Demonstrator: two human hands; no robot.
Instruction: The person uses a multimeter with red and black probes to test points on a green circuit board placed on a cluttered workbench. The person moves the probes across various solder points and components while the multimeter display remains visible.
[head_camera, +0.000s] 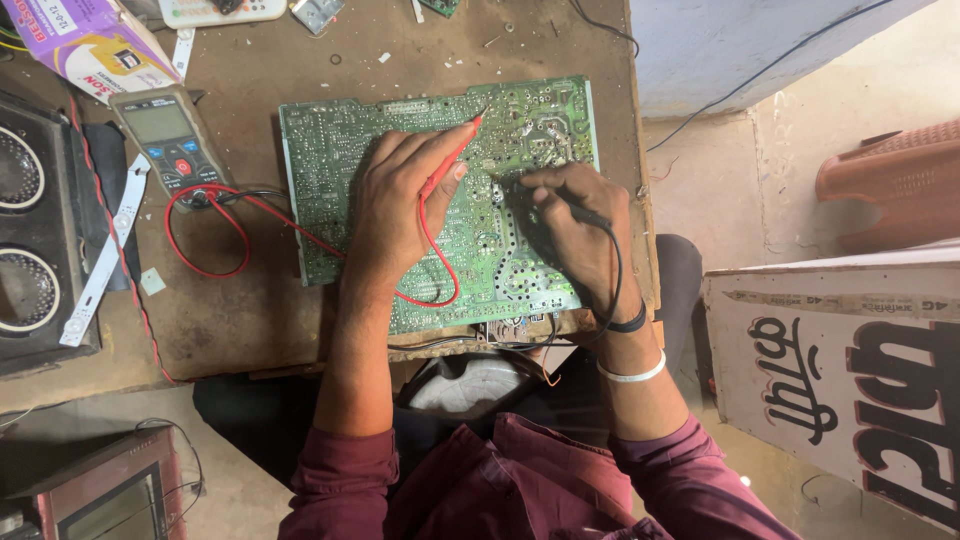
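The green circuit board (440, 200) lies solder-side up on the brown workbench (230, 310); the left hand (400, 200) pinches the red test probe (452, 160) between closed fingers, tip on the board's upper middle, while the right hand (570, 225) grips the black test probe (560, 205) likewise, tip just right of centre. The step in hand appears to be point-to-point probing — the next contact calls for steady tips and a glance at the grey multimeter (170, 140), lying left of the board. No container is in use — only a purple-and-white carton (90, 45), contents hidden.

Electronics repair workshop: multimeter (168, 140), circuit board (440, 200).
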